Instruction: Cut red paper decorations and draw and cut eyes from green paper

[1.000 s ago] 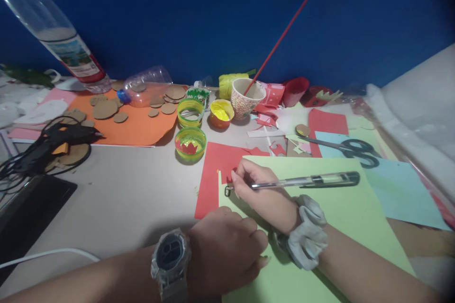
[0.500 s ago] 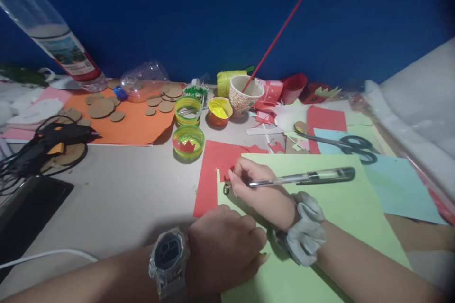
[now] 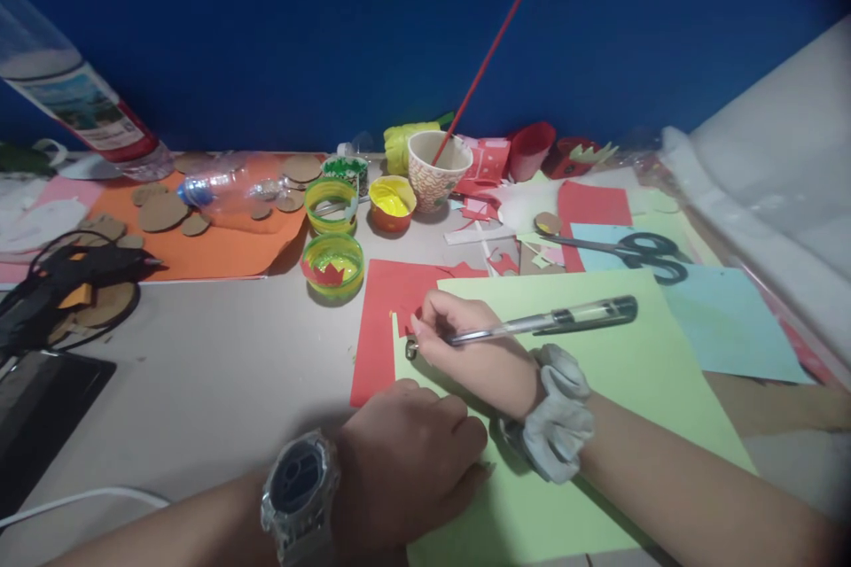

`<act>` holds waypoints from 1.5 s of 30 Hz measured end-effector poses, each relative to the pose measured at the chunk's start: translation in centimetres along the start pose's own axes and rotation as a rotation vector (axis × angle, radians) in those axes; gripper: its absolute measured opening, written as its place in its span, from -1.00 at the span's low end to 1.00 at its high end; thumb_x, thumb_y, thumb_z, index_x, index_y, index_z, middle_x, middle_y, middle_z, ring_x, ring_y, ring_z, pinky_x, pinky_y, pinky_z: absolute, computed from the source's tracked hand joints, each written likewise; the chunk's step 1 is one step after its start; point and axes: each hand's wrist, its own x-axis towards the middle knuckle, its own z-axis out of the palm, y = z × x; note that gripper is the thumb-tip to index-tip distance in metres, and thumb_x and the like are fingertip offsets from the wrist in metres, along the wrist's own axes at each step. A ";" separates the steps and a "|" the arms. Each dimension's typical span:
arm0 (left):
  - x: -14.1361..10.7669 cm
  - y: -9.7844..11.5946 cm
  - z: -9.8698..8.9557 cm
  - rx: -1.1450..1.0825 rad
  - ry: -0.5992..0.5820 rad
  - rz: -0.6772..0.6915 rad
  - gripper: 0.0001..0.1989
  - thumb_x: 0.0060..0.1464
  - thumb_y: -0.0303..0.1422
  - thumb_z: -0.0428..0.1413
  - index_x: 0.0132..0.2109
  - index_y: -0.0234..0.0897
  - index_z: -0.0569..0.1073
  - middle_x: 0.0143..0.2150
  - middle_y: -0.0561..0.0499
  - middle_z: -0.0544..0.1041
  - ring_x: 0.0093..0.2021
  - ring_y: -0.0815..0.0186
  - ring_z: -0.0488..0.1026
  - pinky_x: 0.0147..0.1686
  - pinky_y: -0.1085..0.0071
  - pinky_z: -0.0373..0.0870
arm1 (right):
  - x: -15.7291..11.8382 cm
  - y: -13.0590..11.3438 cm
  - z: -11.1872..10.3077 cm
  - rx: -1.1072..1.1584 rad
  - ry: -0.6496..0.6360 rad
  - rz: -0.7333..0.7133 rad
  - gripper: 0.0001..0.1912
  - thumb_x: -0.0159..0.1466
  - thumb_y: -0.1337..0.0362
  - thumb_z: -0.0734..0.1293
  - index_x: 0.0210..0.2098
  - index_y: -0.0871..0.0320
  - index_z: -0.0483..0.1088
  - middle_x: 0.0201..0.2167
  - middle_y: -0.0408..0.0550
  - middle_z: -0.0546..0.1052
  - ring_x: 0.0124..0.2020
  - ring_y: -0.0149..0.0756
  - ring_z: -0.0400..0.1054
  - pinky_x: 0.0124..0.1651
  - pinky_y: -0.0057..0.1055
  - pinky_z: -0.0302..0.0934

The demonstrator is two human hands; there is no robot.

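My right hand (image 3: 475,350) is closed in a writing grip on a clear gel pen (image 3: 565,317), which slants across the hand with its dark end to the right. A small dark shape (image 3: 411,349) shows by my fingertips, near the left edge of the light green paper (image 3: 631,461). Lower left, my left hand (image 3: 416,461) rests with curled fingers on the same paper, apart from the right hand. Its fingertips are partly hidden. Under the green sheet lies a red paper (image 3: 372,345).
Behind my hands stand green-and-yellow cups (image 3: 332,270), a patterned paper cup (image 3: 432,182) with a red stick (image 3: 495,44), and paper scraps. Scissors (image 3: 638,252) lie on blue paper at right. A glue gun (image 3: 73,283), a phone (image 3: 53,425) and cardboard discs are at left.
The view has shifted slightly, so everything sits a little further left. My right hand still grips the pen at the same spot on the paper; my left hand stays resting.
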 end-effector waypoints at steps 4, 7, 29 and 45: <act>0.0 -0.1 0.1 0.000 -0.012 0.019 -0.82 0.18 -0.29 -0.04 -0.36 -0.25 0.31 -0.39 0.07 0.41 -0.43 0.27 0.35 -0.47 0.35 0.23 | 0.0 0.2 -0.1 -0.002 0.006 0.000 -0.79 0.23 0.29 0.18 -0.52 0.11 0.09 -0.62 -0.28 0.23 -0.58 -0.46 0.08 -0.53 -0.50 0.00; 0.0 -0.2 0.2 -0.007 -0.002 0.030 -0.82 0.18 -0.29 -0.05 -0.36 -0.25 0.30 -0.40 0.07 0.41 -0.43 0.28 0.35 -0.46 0.35 0.22 | 0.0 0.1 -0.1 -0.008 -0.010 -0.012 -0.79 0.22 0.28 0.18 -0.53 0.11 0.09 -0.63 -0.28 0.22 -0.59 -0.46 0.07 -0.54 -0.50 0.00; -0.1 -0.3 0.7 -0.009 0.027 0.040 -0.80 0.20 -0.28 -0.07 -0.35 -0.26 0.29 -0.40 0.05 0.39 -0.43 0.29 0.34 -0.45 0.36 0.24 | 0.1 -0.1 -0.1 -0.007 0.014 -0.019 -0.78 0.17 0.35 0.21 -0.56 0.12 0.08 -0.64 -0.29 0.16 -0.59 -0.48 0.03 -0.53 -0.51 -0.01; -0.3 -0.4 0.9 -0.001 0.055 0.047 -0.80 0.21 -0.26 -0.08 -0.34 -0.25 0.30 -0.39 0.06 0.40 -0.44 0.29 0.35 -0.45 0.32 0.23 | 0.0 0.0 0.0 -0.001 0.016 -0.019 -0.76 0.22 0.30 0.19 -0.56 0.12 0.08 -0.65 -0.29 0.16 -0.62 -0.49 0.03 -0.53 -0.52 0.00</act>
